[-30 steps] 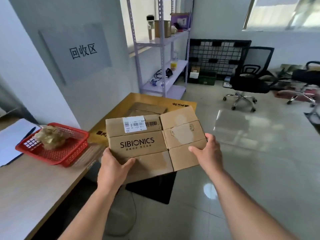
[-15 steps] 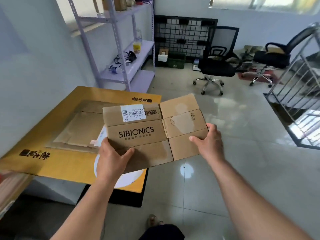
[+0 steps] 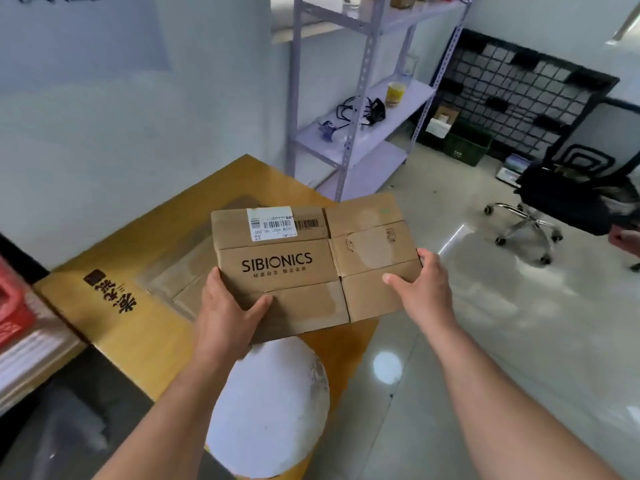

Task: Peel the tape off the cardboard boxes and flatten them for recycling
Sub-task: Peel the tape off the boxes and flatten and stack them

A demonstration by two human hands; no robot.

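Over the big yellow flattened carton (image 3: pixel 138 327), mid-frame, we hold the flattened SIBIONICS cardboard box (image 3: pixel 311 268) in the air, printed face up and roughly level.

Left hand (image 3: pixel 225 317) is clamped on the near-left edge. Its thumb lies on top of the near flap and its fingers are underneath, hidden.

Right hand (image 3: pixel 426 289) is clamped on the right edge. Its thumb lies on top near the crease and the rest of the hand wraps round the edge.

Hands are well apart, one per side.

On the box:
- White shipping label (image 3: pixel 272 223) with a barcode on the far-left flap.
- Pale scuffed patches on the right-hand panels.

Below the box:
- The yellow carton lies flat, with black characters printed on its left part and a white oval patch (image 3: pixel 270 403) at its near end. We cannot tell what it rests on.
- A second brown flattened cardboard (image 3: pixel 180 271) lies on it, partly hidden under the held box.

Around:
- Far centre, a grey metal shelf rack (image 3: pixel 363 98) stands against the wall. A yellow cup (image 3: pixel 394 94) sits on its middle shelf.
- Right of the rack, a black grid panel (image 3: pixel 519 95) stands at the wall with a green crate (image 3: pixel 464 147) at its foot.
- Far right, a black office chair (image 3: pixel 571 199) stands on the glossy tiled floor (image 3: pixel 485 323).
- At the left edge is a red basket (image 3: pixel 10 306), blurred.
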